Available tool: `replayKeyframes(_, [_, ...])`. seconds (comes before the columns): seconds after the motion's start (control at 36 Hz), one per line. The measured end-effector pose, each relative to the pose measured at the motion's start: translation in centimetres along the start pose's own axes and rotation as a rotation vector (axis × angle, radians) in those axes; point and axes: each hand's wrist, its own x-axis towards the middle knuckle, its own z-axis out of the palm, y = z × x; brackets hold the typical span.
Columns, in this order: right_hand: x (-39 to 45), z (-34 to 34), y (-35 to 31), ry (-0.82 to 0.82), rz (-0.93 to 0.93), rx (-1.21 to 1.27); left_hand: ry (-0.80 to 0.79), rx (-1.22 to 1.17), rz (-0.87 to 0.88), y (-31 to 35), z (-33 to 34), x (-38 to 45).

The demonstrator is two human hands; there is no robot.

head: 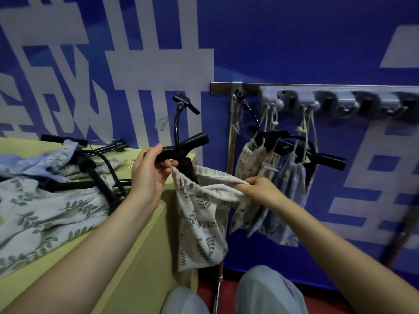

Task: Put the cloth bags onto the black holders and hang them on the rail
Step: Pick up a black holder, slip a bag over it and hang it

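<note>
L hand (150, 168) gripped one arm of a black holder (181, 146), fingers curled round it, thumb pinching the gathered rim of a leaf-print cloth bag (200, 214) against it. Holder was held upright in the air just off the bench (145, 223) corner, its hook end pointing up. R hand (256, 189) pinched the opposite side of the bag's rim, pulling the mouth open w/ the holder's lower part inside it; rest of the bag hung down between bench and wall.

On the wall, a metal rail (226, 87) carried a grey hook strip (328, 102). From it hung another black holder (317, 155) w/ a cream bag (249, 159) and a blue bag (288, 200) on it, drawstrings looped up over the hooks.

On the bench: more black holders (95, 175) lying tangled among loose bags (45, 209), leaf-print and pale blue. Exact nos. unclear.

Person's knees (267, 288) in grey-blue trousers showed at bottom of view, above a red floor.
</note>
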Motion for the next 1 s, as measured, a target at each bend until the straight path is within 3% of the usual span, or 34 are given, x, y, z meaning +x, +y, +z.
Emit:
replayKeyframes(0.06, [-0.4, -0.5, 0.1, -0.009, 0.054, 0.123, -0.003, 0.011, -0.002, -0.2, 0.0, -0.1])
replayKeyframes(0.17, [-0.9, -1.7, -0.2, -0.315, 0.117, 0.654, -0.007, 0.021, -0.018, -0.6, -0.2, -0.1])
replayKeyframes(0.22, [-1.1, -2.2, -0.7, -0.394, 0.128, 0.958, -0.002, 0.027, -0.021, -0.6, -0.4, 0.0])
replayKeyframes(0.28, [-1.3, -2.7, -1.1, -0.433, 0.089, 1.096, 0.0, 0.034, -0.022, -0.7, -0.5, -0.1])
replayKeyframes(0.39, [-1.8, -2.9, -2.1, -0.405, -0.007, 0.875, -0.018, 0.038, -0.036, -0.8, -0.4, -0.3])
replayKeyframes(0.53, [-1.4, -3.0, -2.2, 0.141, -0.184, -0.003, -0.052, 0.055, -0.05, -1.0, -0.2, -0.4])
replayKeyframes(0.58, [-1.5, -3.3, -2.2, 0.183, -0.157, 0.065, -0.073, 0.062, -0.049, -1.0, -0.1, -0.6])
replayKeyframes(0.67, [-2.3, -3.9, -2.5, 0.075, -0.071, 0.387, -0.087, 0.064, -0.043, -0.9, 0.0, -0.7])
replayKeyframes(0.78, [-3.2, -3.9, -2.8, 0.063, -0.059, 0.57, -0.108, 0.052, -0.045, -0.6, 0.3, -0.9])
replayKeyframes(1.0, [-3.8, -4.4, -2.8, 0.275, -0.076, 0.397, -0.197, 0.07, -0.058, -1.0, 1.4, -2.3])
